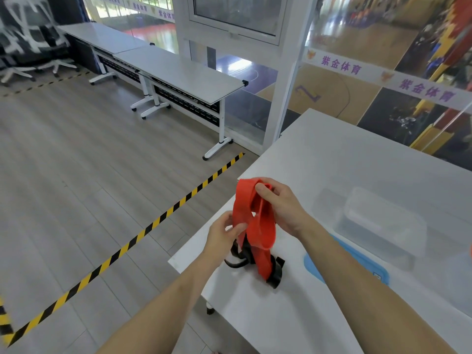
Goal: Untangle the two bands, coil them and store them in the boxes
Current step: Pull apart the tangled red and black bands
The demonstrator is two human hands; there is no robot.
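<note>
Head view: red band is hanging over the worktop — black band tangling beneath.
Left grip: pinching the red band.
Right grip: clasping its top loop.

Office-like workroom beside indoor sports hall. White folding desks on castors along glass wall; swivel chairs in corner. Yellow-black tape marks grey plank floor. Through glass: basketball court (purple key, wood boards). Banner with Chinese lettering across panes. White worktop in foreground.
</note>
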